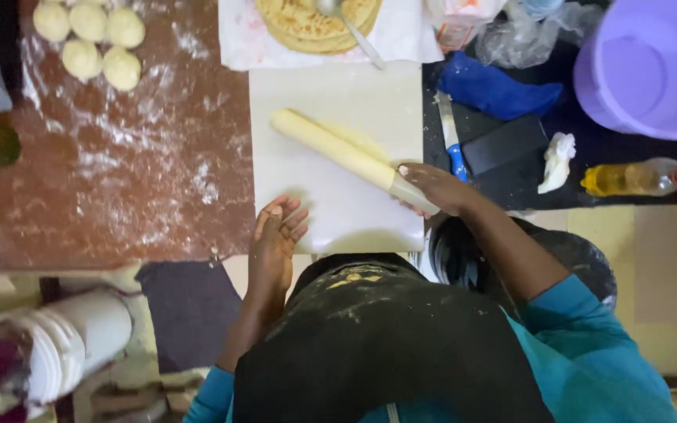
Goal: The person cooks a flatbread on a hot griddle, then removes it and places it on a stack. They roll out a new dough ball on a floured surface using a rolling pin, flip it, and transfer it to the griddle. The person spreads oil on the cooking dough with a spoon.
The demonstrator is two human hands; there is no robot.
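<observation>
Right hand point(430, 188) gripped the rolling pin point(346, 154) end; left hand point(277, 231) lay open on the white board point(338, 94); even pressure would serve.

One head-worn camera looks straight down, close over the worktable point(158, 157).

Smooth pale wooden rolling pin point(346, 153) on a matt white board point(331, 94).

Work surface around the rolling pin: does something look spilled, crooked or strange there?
Yes. Loose white flour is scattered over the brown table beside the white board. The oil bottle lies on its side. The rolling pin lies diagonally, held by the right hand.
</observation>
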